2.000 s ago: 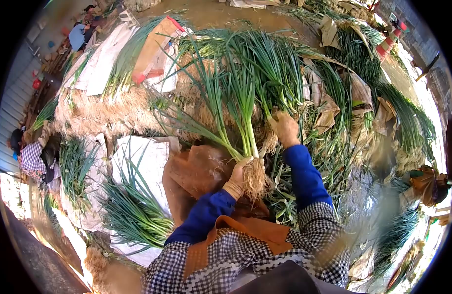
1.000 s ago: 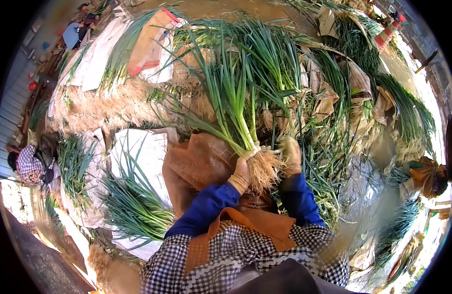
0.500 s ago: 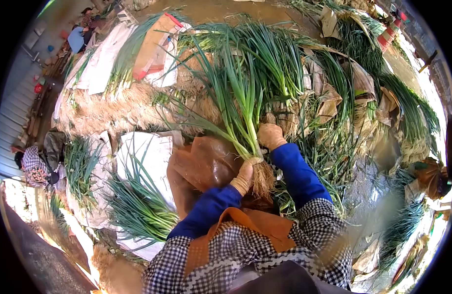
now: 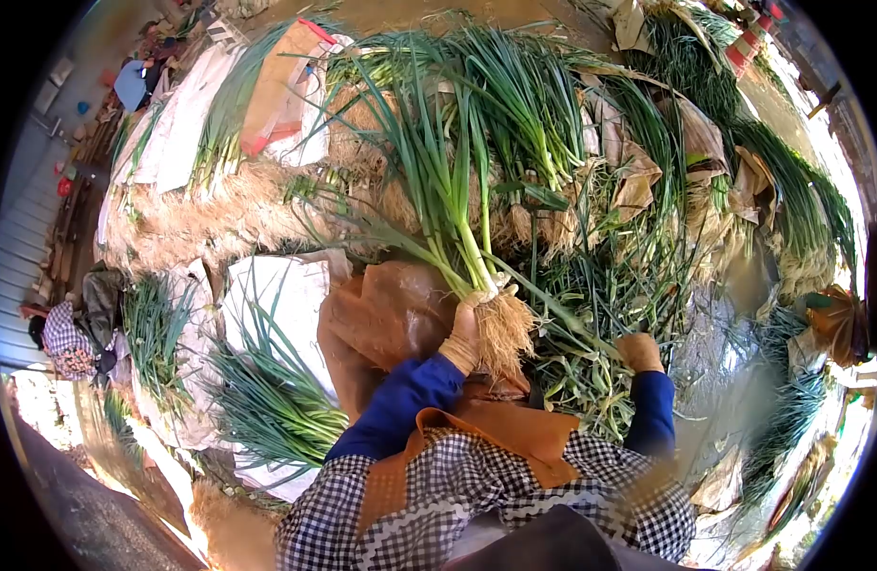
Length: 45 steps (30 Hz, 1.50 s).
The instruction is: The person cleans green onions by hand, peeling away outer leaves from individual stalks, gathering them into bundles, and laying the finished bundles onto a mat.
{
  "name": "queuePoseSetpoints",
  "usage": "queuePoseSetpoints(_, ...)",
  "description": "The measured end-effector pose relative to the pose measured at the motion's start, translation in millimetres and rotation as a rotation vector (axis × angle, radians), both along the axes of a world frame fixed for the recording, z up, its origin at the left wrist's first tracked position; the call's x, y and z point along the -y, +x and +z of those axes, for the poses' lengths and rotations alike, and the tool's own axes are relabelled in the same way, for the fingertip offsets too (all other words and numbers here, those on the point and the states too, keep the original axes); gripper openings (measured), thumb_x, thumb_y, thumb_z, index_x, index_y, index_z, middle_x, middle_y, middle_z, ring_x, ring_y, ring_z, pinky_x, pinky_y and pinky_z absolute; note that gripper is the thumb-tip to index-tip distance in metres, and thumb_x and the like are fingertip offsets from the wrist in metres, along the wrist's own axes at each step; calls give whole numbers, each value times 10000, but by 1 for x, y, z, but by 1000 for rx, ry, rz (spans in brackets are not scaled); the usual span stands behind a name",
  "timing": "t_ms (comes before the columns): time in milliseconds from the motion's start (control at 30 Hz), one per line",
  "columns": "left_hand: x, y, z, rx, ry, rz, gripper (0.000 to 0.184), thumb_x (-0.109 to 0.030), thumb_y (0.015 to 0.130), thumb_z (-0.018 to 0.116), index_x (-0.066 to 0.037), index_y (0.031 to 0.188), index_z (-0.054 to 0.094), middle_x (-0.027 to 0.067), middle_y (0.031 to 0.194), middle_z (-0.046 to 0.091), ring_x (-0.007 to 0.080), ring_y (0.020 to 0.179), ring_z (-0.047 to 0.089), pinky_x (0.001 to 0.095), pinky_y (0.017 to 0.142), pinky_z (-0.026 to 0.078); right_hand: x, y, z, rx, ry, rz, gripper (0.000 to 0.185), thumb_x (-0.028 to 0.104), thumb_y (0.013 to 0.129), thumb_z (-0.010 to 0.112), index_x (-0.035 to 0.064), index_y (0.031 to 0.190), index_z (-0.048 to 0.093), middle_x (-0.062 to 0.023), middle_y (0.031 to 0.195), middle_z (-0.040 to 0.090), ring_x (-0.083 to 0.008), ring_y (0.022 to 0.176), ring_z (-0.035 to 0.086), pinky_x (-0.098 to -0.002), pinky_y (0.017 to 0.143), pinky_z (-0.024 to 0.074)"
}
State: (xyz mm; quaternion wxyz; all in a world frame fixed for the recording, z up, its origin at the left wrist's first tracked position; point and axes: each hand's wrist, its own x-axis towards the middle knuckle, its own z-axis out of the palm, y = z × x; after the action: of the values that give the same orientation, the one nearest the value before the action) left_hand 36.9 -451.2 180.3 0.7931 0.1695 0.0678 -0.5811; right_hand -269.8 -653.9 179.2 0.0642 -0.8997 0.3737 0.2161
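Observation:
My left hand (image 4: 465,338) is wrapped round the lower stems of a bunch of green onions (image 4: 469,249), just above their pale, tangled roots (image 4: 507,333). The green tops point away from me. Out to the right, my right hand (image 4: 640,352) is closed at the end of a long stripped leaf (image 4: 567,314), which stretches back toward the bunch's base. Under that leaf lies a heap of loose leaves and peelings (image 4: 591,381). A brown waterproof apron (image 4: 391,314) covers my lap beneath the bunch.
Rows of green onions with roots toward me (image 4: 200,214) lie ahead. A smaller pile (image 4: 276,409) rests on white sacking (image 4: 276,295) at my left. Wet plastic sheeting (image 4: 709,362) is at the right. Other people sit at far left, one in a checked top (image 4: 65,333).
My right hand has moved from beside the stems down and to the right, drawing a leaf away. The left hand keeps its hold, and the bunch has shifted slightly.

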Motion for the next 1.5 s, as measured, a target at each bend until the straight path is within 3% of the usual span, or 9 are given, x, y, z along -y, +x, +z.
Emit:
queuePoseSetpoints(133,2,0,-4,-22,22,72,425,-133,787,497,55,1168,480,147,1050,565,295,1069,521,438,954,427,21,39,5,171,-172,-365,335,376,862,479,91,823,650,-120,818,653,-336,796,623,-431,678,490)
queuePoseSetpoints(267,-3,1,6,-24,18,-35,406,-154,803,493,47,1156,484,162,1035,565,281,945,571,422,838,492,-36,194,62,919,378,115,491,417,879,516,26,1175,545,-161,1122,597,-301,1059,559,-347,927,415)
queuePoseSetpoints(467,-10,11,9,157,88,2,439,-113,821,455,51,1228,455,159,1074,575,217,847,597,342,769,520,-37,252,87,476,831,142,532,523,892,416,53,832,657,-74,722,621,-180,704,569,-322,692,463)
queuePoseSetpoints(633,-4,11,1,309,269,33,427,-66,799,463,42,1211,493,123,1173,562,200,1031,533,293,898,447,58,130,149,1104,652,-11,230,264,891,499,69,799,577,14,660,524,-55,530,443,-181,464,374)
queuePoseSetpoints(867,-15,18,40,-244,-165,-160,488,-89,798,521,12,1265,425,90,951,565,192,831,558,334,733,519,70,-17,119,615,-38,-460,236,281,793,609,57,871,610,-103,779,613,-231,774,620,-369,711,494)
queuePoseSetpoints(1000,-1,57,104,-125,-764,-253,581,-156,812,618,-92,1328,360,51,956,524,152,827,542,324,756,502,22,100,95,176,34,-117,368,340,793,615,104,1076,619,-115,1058,630,-285,980,597,-369,841,468)
queuePoseSetpoints(1067,-3,73,143,-28,-881,-243,582,-155,810,620,-101,1329,363,48,953,527,150,834,540,325,771,498,12,176,70,766,192,158,282,381,841,543,128,940,620,-96,891,647,-287,838,618,-418,704,478)
queuePoseSetpoints(1300,16,111,86,77,-719,-117,549,-103,791,573,-80,1309,392,38,933,529,163,835,531,343,768,485,29,336,21,324,107,-166,480,527,730,611,73,866,690,-139,946,658,-338,851,626,-386,738,489)
queuePoseSetpoints(1500,-3,36,82,-34,-85,107,412,-108,758,546,-29,1160,503,150,1114,563,265,1073,535,419,940,457,13,241,50,1029,1218,-246,373,309,900,535,-48,974,611,-90,827,652,-191,700,602,-306,695,475)
